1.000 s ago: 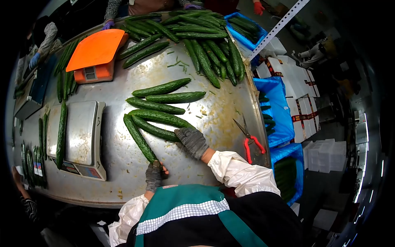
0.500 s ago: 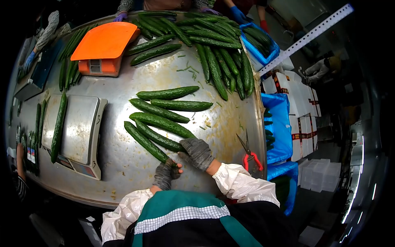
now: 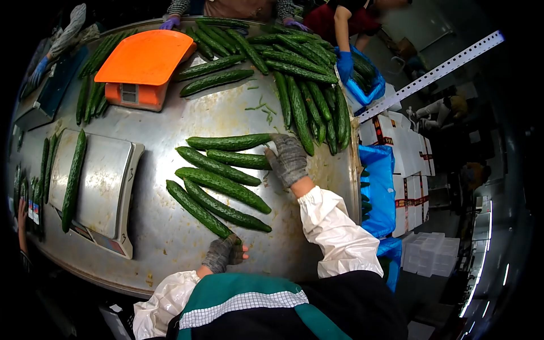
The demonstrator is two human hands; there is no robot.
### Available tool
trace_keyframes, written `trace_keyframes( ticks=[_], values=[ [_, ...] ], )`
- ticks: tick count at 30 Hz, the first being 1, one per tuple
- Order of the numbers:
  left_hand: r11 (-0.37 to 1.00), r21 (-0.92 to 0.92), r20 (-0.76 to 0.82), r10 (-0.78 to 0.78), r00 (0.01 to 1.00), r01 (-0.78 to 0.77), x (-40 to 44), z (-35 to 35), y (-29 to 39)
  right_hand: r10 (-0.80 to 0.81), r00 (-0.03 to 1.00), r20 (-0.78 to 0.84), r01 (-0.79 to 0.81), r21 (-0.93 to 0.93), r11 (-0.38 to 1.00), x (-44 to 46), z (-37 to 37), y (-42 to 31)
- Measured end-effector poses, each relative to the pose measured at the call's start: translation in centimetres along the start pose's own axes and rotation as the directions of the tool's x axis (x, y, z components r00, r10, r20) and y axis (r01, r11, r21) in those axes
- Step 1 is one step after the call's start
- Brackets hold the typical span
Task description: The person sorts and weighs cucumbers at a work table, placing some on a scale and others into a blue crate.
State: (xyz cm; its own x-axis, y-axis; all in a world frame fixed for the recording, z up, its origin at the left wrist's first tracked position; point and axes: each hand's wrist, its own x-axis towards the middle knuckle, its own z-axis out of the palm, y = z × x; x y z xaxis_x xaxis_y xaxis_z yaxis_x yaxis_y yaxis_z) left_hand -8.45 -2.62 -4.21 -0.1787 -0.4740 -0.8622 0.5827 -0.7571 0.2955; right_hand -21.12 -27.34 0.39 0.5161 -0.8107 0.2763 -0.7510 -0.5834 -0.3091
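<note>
Several green cucumbers lie fanned out side by side on the metal table. My left hand, in a grey glove with bare fingertips, is closed around the near end of the lowest cucumber. Farther up, my right hand, in a similar glove, has its fingers at the right end of the top cucumber. Its thumb side rests by the end of the cucumber just below. The glove hides both of those ends.
A flat scale with one cucumber on it stands left; an orange scale stands behind. Cucumbers are heaped at the back right. Blue-lined crates flank the table's right edge. Co-workers' gloved hands show at the far side.
My right hand has moved up and away, from the lower cucumbers' near ends to the upper ones' right ends. My left hand stays at the lowest cucumber. My right sleeve now covers the red-handled scissors' place.
</note>
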Motion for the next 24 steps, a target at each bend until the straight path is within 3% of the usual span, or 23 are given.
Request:
trace_keyframes(
  ticks=[4, 10, 12, 14, 17, 18, 24],
  values=[
    [0.997, 0.074, 0.042, -0.022, 0.999, 0.019, -0.3, -0.6, 0.7, -0.113, 0.991, 0.069, 0.121, -0.123, 0.985, 2.3, 2.3, 0.9],
    [0.985, 0.131, 0.099, -0.124, 0.987, 0.111, -0.5, -2.4, 1.7, -0.16, 0.969, 0.189, 0.189, -0.146, 0.971, 3.9, 3.3, 0.5],
    [0.982, 0.174, 0.075, -0.087, 0.993, 0.073, -1.2, -2.8, 2.6, -0.115, 0.926, 0.361, 0.165, -0.112, 0.98, 4.2, 3.1, 0.3],
    [0.985, 0.152, 0.029, -0.093, 0.995, 0.088, -1.5, -3.5, 3.2, -0.149, 0.939, 0.311, 0.186, -0.096, 0.978, 4.2, 3.5, 0.5],
    [0.998, 0.047, -0.024, 0.041, 0.999, -0.04, -1.7, -5.2, 4.2, -0.095, 0.894, 0.439, 0.151, -0.094, 0.984, 4.9, 3.6, 0.9],
    [0.997, 0.006, -0.054, 0.075, 0.996, -0.075, -1.6, -5.7, 4.2, -0.128, 0.913, 0.386, 0.167, -0.068, 0.984, 4.9, 3.7, 1.1],
    [0.985, 0.029, -0.096, 0.172, 0.98, -0.17, -2.1, -5.7, 5.9, -0.128, 0.87, 0.475, 0.194, -0.09, 0.977, 5.4, 2.9, 0.8]
  ],
)
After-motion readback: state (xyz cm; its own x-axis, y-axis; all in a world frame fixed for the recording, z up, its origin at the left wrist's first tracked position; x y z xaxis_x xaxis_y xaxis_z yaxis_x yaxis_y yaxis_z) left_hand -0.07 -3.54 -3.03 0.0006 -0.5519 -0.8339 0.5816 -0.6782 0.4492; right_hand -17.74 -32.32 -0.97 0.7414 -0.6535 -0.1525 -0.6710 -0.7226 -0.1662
